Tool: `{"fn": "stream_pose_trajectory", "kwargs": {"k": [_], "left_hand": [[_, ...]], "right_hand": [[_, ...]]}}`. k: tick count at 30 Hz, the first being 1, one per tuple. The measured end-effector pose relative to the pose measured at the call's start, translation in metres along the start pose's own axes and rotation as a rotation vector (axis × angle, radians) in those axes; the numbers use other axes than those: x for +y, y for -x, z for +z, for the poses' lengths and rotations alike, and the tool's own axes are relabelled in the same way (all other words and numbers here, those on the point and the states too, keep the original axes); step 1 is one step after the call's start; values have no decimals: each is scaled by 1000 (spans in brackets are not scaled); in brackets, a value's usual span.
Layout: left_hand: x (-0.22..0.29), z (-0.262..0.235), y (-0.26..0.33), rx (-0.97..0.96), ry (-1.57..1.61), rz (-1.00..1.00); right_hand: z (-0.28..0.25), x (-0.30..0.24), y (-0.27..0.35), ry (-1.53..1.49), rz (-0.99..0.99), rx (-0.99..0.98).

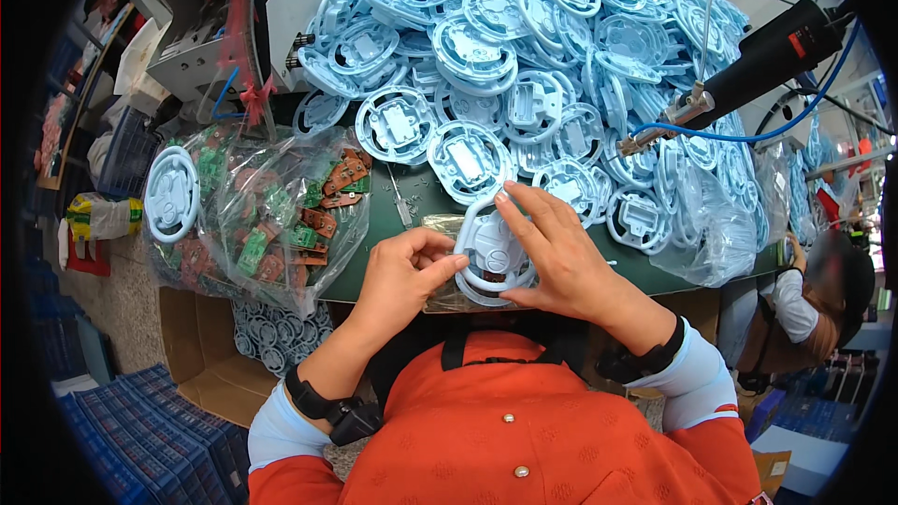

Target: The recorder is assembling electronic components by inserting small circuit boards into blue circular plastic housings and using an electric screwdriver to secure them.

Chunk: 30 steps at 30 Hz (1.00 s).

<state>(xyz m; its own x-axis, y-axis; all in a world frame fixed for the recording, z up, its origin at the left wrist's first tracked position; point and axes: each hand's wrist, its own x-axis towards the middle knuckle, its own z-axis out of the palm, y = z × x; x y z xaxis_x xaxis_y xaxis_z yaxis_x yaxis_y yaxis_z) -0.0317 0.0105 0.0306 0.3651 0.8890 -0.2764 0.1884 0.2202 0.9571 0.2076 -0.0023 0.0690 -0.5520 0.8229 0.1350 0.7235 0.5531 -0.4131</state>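
Note:
My right hand (pixel 552 248) holds a round pale-blue plastic housing (pixel 488 252) over the near edge of the green work table (pixel 416 201), fingers spread across its top and right rim. My left hand (pixel 407 271) pinches the housing's left rim with thumb and forefinger. A small brown part shows inside the housing near its lower middle. Behind the hands lies a big heap of the same pale-blue housings (pixel 524 47).
A clear plastic bag of small green and brown circuit boards (pixel 271 215) lies at the left, one blue housing (pixel 171 192) on it. A black powered hand tool (pixel 748 70) hangs at right. An open cardboard box with housings (pixel 271 332) sits below. Another person (pixel 814 304) works at right.

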Motion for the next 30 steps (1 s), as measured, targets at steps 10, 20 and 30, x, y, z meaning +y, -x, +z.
{"fn": "stream_pose_trajectory", "kwargs": {"k": [10,20,30], "left_hand": [[2,-3,1,-179,227,-94],[-11,-10,-10,-195,89,-205],[-10,-7,-18,-245,178,-243]], "right_hand": [[-2,0,-3,-11,-40,20],[0,9,3,-72,24,-276],[4,11,-4,-85,24,-310]]}}
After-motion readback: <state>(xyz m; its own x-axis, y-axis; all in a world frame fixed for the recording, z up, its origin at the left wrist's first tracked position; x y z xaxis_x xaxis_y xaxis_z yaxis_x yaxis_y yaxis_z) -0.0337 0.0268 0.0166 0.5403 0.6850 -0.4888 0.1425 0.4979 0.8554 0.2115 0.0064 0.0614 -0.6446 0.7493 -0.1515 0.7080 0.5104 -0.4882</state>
